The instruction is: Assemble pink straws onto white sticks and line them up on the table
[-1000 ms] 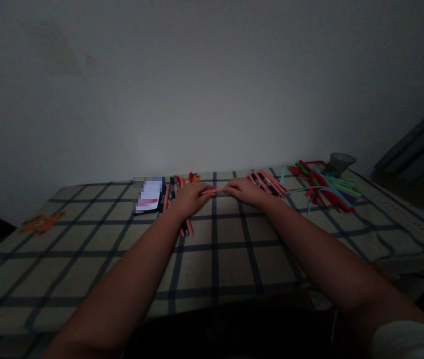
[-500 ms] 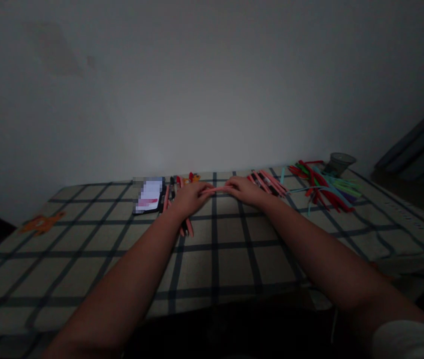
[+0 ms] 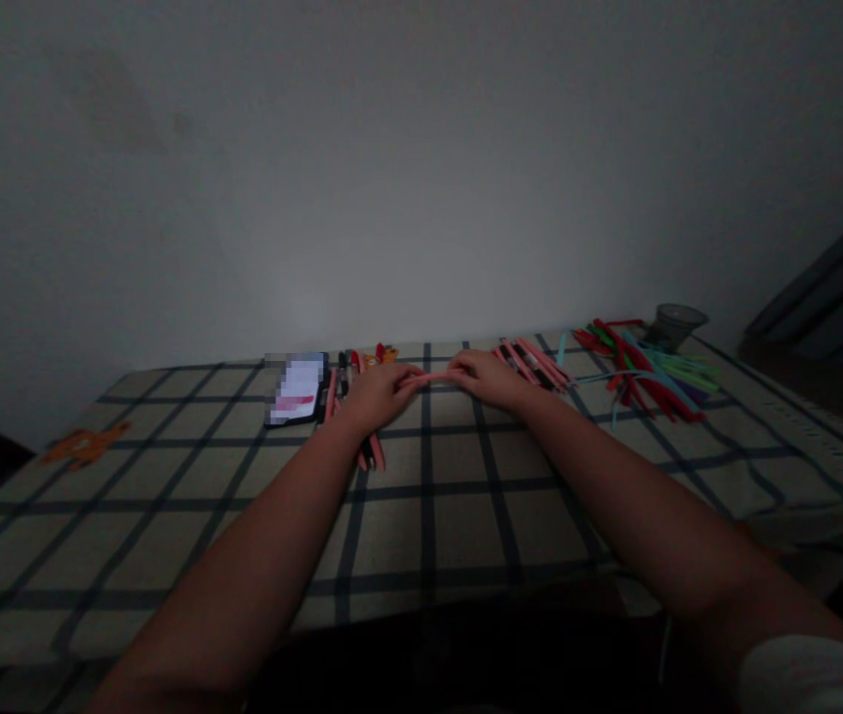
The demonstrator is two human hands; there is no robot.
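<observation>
A thin pink pipe cleaner point(image 3: 434, 377) runs level between my two hands, just over the checked tablecloth. My left hand point(image 3: 383, 390) pinches its left end, fingers closed. At the other end, my right hand point(image 3: 482, 377) grips it between thumb and fingers. Partly under my left hand and wrist lie several pink and black sticks point(image 3: 371, 452). Another group of pink and black sticks point(image 3: 533, 364) rests just right of my right hand. What exactly these sticks are is too dim to tell.
A phone point(image 3: 298, 389) with a lit screen lies left of my hands. At right is a loose heap of red, green, blue and purple strips point(image 3: 645, 372) beside a grey cup point(image 3: 675, 323). An orange figure point(image 3: 84, 446) marks the cloth point(image 3: 190, 486) at far left. A wall stands behind.
Almost nothing differs. Both hands keep the pink pipe cleaner in the same place, with at most a slight shift of the fingers.
</observation>
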